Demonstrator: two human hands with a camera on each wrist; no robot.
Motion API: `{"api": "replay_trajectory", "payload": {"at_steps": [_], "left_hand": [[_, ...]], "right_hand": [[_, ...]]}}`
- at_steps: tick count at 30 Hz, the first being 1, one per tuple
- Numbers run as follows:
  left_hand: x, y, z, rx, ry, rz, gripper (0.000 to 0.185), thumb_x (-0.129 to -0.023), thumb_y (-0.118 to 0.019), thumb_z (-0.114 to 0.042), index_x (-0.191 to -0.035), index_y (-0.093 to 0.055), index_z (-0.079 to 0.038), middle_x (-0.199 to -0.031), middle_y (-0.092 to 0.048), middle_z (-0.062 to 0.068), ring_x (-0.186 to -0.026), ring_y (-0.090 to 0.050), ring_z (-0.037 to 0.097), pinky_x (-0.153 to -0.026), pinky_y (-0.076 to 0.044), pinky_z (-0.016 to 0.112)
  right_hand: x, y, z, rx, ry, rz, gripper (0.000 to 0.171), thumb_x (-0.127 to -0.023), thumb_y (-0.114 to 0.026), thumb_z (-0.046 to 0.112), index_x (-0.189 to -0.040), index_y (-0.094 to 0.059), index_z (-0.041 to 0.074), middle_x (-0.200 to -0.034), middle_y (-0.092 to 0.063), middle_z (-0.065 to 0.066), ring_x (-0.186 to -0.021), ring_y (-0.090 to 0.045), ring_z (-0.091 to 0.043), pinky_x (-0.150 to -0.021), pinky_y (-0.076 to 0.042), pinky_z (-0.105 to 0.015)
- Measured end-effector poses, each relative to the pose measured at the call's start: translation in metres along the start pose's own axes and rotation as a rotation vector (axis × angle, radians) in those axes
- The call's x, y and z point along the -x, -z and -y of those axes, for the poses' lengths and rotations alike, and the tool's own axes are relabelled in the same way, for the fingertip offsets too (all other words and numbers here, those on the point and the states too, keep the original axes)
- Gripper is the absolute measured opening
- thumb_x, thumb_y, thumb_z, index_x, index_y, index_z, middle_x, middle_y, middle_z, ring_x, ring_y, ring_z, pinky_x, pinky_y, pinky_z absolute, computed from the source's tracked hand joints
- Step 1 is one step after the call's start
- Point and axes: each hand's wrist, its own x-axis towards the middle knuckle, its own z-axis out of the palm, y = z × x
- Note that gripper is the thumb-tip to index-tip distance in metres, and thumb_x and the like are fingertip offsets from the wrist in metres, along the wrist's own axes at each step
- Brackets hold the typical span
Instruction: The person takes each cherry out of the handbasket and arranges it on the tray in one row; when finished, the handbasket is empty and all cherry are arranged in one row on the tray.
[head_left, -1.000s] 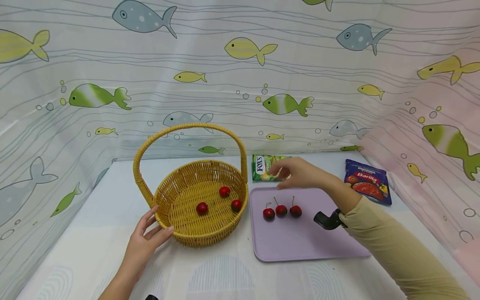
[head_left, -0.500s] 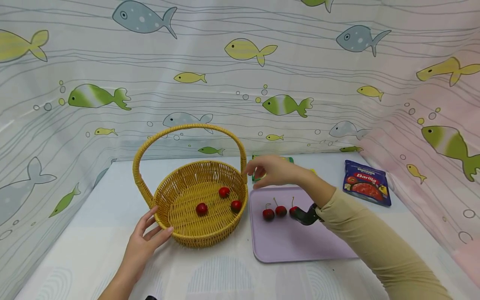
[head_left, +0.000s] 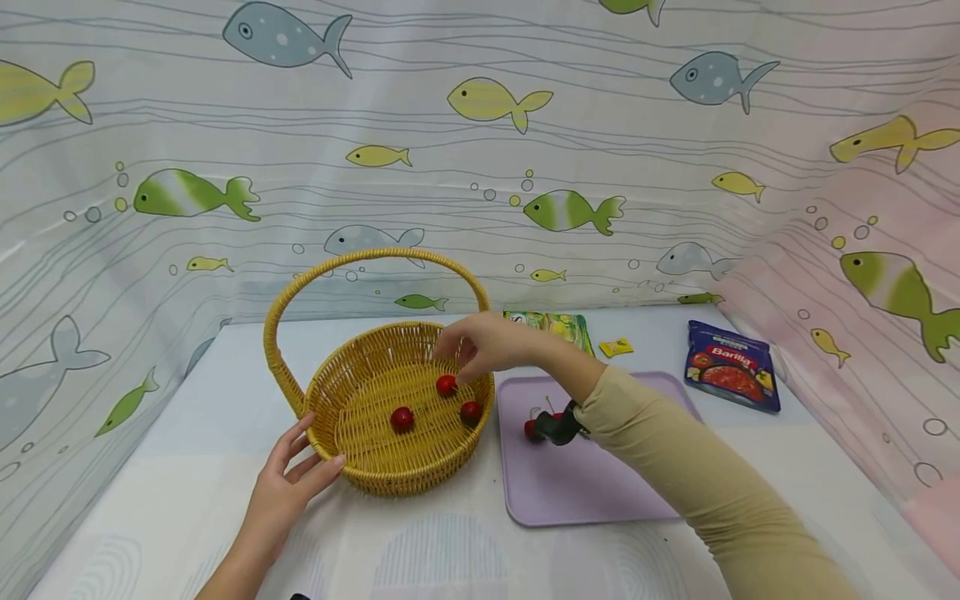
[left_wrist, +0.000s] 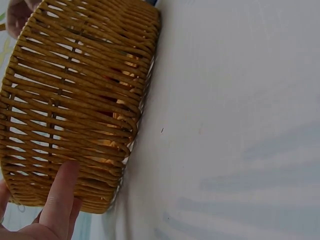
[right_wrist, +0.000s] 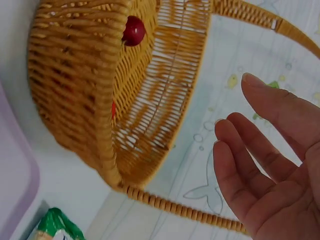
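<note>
My left hand (head_left: 281, 487) rests against the left front of a yellow wicker basket (head_left: 405, 482), thumb and fingers spread at its rim. In the left wrist view a finger (left_wrist: 60, 195) lies along the woven wall. Inside the basket are three red cherries: one near the middle (head_left: 402, 419), another (head_left: 446, 385) farther back, and a third (head_left: 471, 412) by the right wall. Over the basket's right side hovers my right hand (head_left: 491, 343), fingers loosely bent, and the right wrist view shows nothing in it. Stemmed cherries (head_left: 531, 431) lie on a lilac tray (head_left: 585, 500), partly hidden by a black wrist mount.
The basket's tall handle (head_left: 378, 252) arches over it. Behind the tray lie a green Fox's candy bag (head_left: 566, 327) and a small yellow packet (head_left: 616, 347). A blue Barilla pouch (head_left: 731, 367) lies at the back right. A fish-print curtain (head_left: 480, 192) surrounds the table.
My right hand has moved left from above the tray and candy bag to over the basket. The small yellow packet has come into sight. The left hand and basket have stayed put.
</note>
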Motion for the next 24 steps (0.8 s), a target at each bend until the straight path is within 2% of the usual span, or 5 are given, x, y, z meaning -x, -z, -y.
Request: {"api": "replay_trajectory", "payload": {"at_steps": [7, 14, 18, 24], "left_hand": [[0.001, 0.001, 0.001, 0.001, 0.021, 0.002, 0.082, -0.088, -0.067, -0.027, -0.150, -0.014, -0.024, -0.149, -0.013, 0.018, -0.130, -0.031, 0.033, -0.085, -0.048, 0.025], [0.000, 0.001, 0.001, 0.000, 0.018, 0.007, 0.082, -0.088, -0.066, -0.027, -0.150, -0.013, -0.024, -0.149, -0.013, 0.018, -0.130, -0.031, 0.034, -0.084, -0.048, 0.025], [0.000, 0.000, 0.000, 0.005, 0.014, 0.010, 0.081, -0.088, -0.066, -0.027, -0.150, -0.013, -0.024, -0.149, -0.013, 0.018, -0.130, -0.031, 0.034, -0.084, -0.048, 0.025], [0.000, -0.001, -0.001, 0.017, 0.031, 0.008, 0.082, -0.088, -0.067, -0.027, -0.150, -0.013, -0.025, -0.150, -0.012, 0.017, -0.131, -0.030, 0.035, -0.085, -0.048, 0.025]], "right_hand": [[-0.031, -0.015, 0.004, 0.033, 0.014, 0.046, 0.034, -0.080, -0.075, 0.009, -0.112, -0.064, 0.011, -0.098, -0.060, 0.000, -0.085, -0.060, -0.013, -0.073, -0.048, -0.020], [-0.058, -0.028, 0.006, 0.001, -0.019, 0.093, 0.034, -0.080, -0.074, 0.008, -0.113, -0.063, 0.012, -0.103, -0.060, 0.000, -0.097, -0.060, -0.019, -0.078, -0.047, -0.019], [-0.071, -0.034, 0.004, 0.003, -0.052, 0.114, 0.034, -0.079, -0.075, 0.010, -0.111, -0.064, 0.013, -0.103, -0.061, 0.001, -0.097, -0.059, -0.015, -0.077, -0.047, -0.019], [-0.092, -0.045, -0.005, -0.022, -0.092, 0.163, 0.030, -0.079, -0.075, 0.009, -0.108, -0.067, 0.012, -0.108, -0.061, -0.004, -0.104, -0.056, -0.018, -0.074, -0.047, -0.019]]}}
